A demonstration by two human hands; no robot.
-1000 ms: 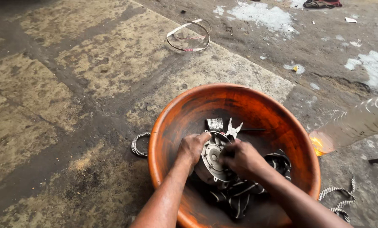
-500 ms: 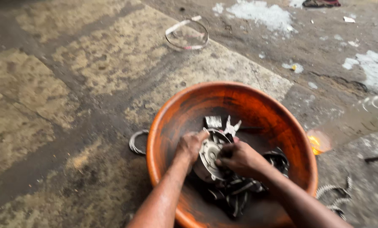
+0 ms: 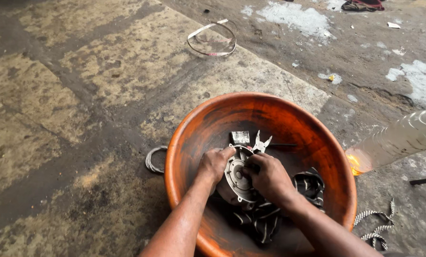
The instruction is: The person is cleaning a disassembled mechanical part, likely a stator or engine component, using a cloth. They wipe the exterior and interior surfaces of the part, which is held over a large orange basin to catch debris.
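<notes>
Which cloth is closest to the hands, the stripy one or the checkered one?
The stripy cloth: it lies inside the orange basin, right under the right hand. The checkered strip lies outside on the ground.

Soft, even daylight, faint shadows, sharp focus, slight wide-angle stretch at edges.

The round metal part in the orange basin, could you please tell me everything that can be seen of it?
The round metal part is a grey, dull, cast-looking disc with a raised rim and a hub at its centre. It stands tilted in the orange basin, face turned toward the right hand, resting against a dark striped cloth. The left hand grips its left edge; the right hand covers its right side. Its lower part is hidden.
</notes>
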